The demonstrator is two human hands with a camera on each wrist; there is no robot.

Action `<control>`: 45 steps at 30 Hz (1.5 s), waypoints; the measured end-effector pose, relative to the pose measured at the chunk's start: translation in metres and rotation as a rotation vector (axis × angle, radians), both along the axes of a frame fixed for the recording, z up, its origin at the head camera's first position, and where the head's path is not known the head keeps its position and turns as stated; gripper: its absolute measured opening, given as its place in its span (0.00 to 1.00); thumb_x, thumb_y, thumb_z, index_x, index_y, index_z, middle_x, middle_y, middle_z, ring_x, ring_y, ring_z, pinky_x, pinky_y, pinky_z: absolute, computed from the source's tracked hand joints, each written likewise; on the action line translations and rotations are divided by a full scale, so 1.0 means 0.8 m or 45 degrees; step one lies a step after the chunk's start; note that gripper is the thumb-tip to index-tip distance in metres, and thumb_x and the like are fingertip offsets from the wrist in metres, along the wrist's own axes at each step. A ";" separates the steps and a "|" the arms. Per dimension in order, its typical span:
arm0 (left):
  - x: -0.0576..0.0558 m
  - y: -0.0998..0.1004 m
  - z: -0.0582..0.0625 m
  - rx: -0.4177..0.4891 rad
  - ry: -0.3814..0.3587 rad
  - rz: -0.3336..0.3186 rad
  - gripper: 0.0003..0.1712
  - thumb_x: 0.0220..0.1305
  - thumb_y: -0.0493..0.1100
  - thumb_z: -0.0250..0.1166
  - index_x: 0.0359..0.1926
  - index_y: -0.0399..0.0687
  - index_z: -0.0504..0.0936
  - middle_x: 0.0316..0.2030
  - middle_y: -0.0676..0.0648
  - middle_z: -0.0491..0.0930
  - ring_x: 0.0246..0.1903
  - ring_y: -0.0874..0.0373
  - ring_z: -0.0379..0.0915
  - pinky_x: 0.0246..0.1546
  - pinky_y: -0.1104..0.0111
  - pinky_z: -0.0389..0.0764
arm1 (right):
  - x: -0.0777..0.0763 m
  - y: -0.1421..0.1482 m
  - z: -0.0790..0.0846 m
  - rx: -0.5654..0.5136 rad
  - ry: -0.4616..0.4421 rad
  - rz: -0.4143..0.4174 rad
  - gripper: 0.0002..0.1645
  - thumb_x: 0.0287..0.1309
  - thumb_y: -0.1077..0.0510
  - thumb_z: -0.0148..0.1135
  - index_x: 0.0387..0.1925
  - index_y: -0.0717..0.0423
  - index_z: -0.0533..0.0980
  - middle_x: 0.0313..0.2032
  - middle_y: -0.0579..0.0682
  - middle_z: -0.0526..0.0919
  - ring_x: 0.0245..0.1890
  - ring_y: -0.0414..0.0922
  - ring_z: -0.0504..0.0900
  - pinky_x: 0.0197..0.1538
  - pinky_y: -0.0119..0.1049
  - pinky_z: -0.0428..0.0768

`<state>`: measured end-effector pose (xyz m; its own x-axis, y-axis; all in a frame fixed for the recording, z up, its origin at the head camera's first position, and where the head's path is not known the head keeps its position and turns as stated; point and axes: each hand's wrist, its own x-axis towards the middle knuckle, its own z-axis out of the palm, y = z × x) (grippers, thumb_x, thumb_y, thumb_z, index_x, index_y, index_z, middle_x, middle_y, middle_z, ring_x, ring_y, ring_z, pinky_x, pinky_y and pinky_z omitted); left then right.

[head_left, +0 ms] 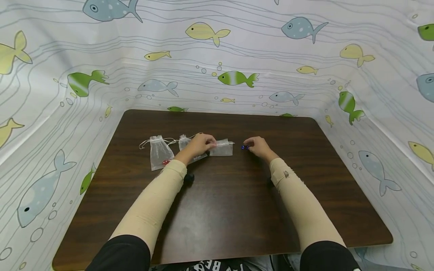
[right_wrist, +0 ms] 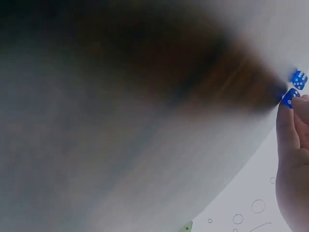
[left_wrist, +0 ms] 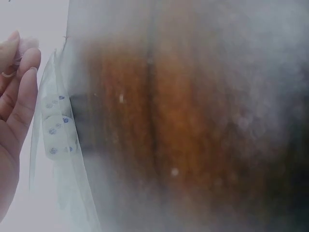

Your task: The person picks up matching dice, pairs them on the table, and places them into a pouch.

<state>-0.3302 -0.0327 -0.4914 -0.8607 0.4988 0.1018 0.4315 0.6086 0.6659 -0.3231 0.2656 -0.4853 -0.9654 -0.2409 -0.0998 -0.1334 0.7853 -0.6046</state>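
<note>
My left hand (head_left: 202, 144) pinches the top edge of a small sheer white drawstring bag (head_left: 222, 149) lying on the table. In the left wrist view, a bit of thin fabric shows between the fingertips of that hand (left_wrist: 17, 96). Beside it, white dice with blue dots (left_wrist: 60, 137) show through another sheer bag. To the right, my right hand (head_left: 260, 146) pinches a blue die (right_wrist: 290, 98) between thumb and index finger. A second blue die (right_wrist: 299, 79) lies just beyond the fingertips.
Farther left lies another sheer bag (head_left: 160, 152) with red dice (head_left: 166, 162) at its bottom. A middle bag (head_left: 184, 141) is partly covered by my left hand. The brown table (head_left: 230, 203) is bordered by a fish-patterned curtain (head_left: 190, 86).
</note>
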 end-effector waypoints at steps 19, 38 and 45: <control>-0.002 0.000 -0.004 0.017 -0.011 -0.016 0.08 0.71 0.44 0.66 0.45 0.45 0.87 0.34 0.49 0.88 0.30 0.59 0.81 0.37 0.63 0.83 | -0.002 -0.012 -0.006 0.040 0.049 0.054 0.19 0.66 0.72 0.60 0.57 0.66 0.79 0.55 0.63 0.82 0.57 0.57 0.80 0.59 0.50 0.79; -0.001 0.000 -0.003 0.031 -0.017 -0.008 0.08 0.71 0.43 0.66 0.44 0.45 0.88 0.32 0.50 0.87 0.30 0.59 0.81 0.37 0.63 0.83 | -0.005 -0.022 -0.003 0.098 0.137 0.214 0.16 0.64 0.75 0.62 0.52 0.65 0.82 0.52 0.62 0.84 0.56 0.57 0.81 0.60 0.50 0.79; 0.001 -0.002 -0.002 0.022 -0.020 -0.011 0.08 0.71 0.43 0.66 0.44 0.45 0.87 0.33 0.49 0.88 0.30 0.59 0.82 0.37 0.64 0.83 | -0.004 -0.021 -0.003 0.090 0.137 0.246 0.18 0.64 0.76 0.61 0.54 0.65 0.81 0.54 0.62 0.83 0.58 0.57 0.80 0.61 0.49 0.78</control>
